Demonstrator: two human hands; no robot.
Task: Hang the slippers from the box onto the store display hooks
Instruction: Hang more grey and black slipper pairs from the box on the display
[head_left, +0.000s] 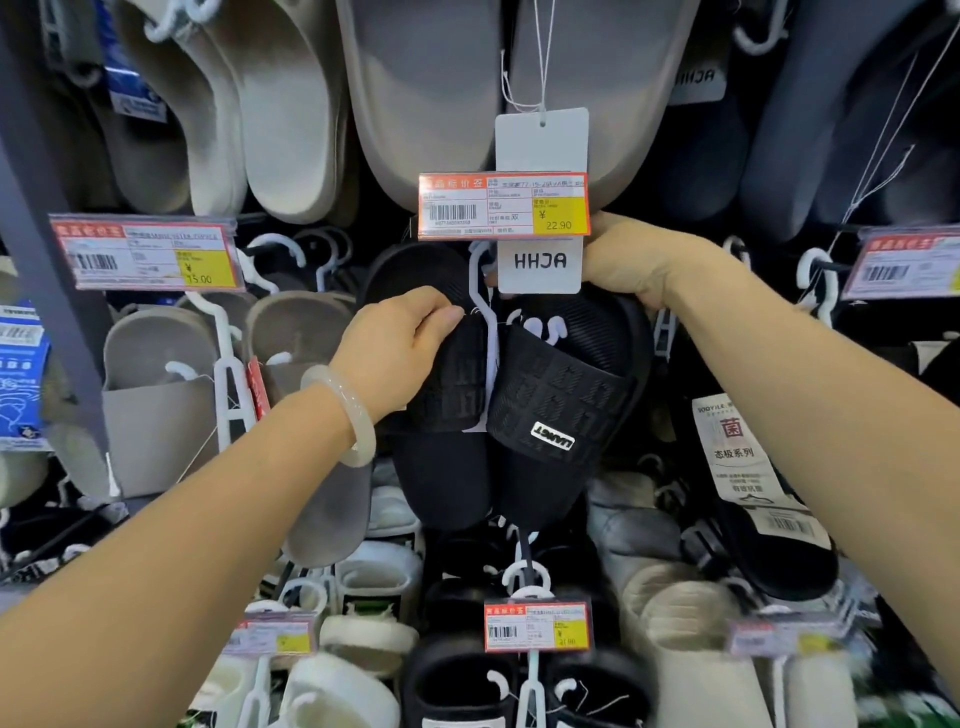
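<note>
A pair of black slippers (550, 405) on a white plastic hanger (480, 291) is held up against the display, just below the orange price tag (504, 205) at the end of a hook. My left hand (400, 353) grips the left slipper's strap near the hanger. My right hand (639, 260) grips the top edge of the right slipper, beside a white HHJA card (540, 262). The hook itself is hidden behind the tag and the slippers. The box is out of view.
Grey and beige slippers (415, 93) hang above, taupe ones (161, 395) to the left, a black pair with a paper label (748, 467) to the right. Lower hooks carry white and black slippers behind another price tag (537, 626). A grey shelf upright (47, 260) stands left.
</note>
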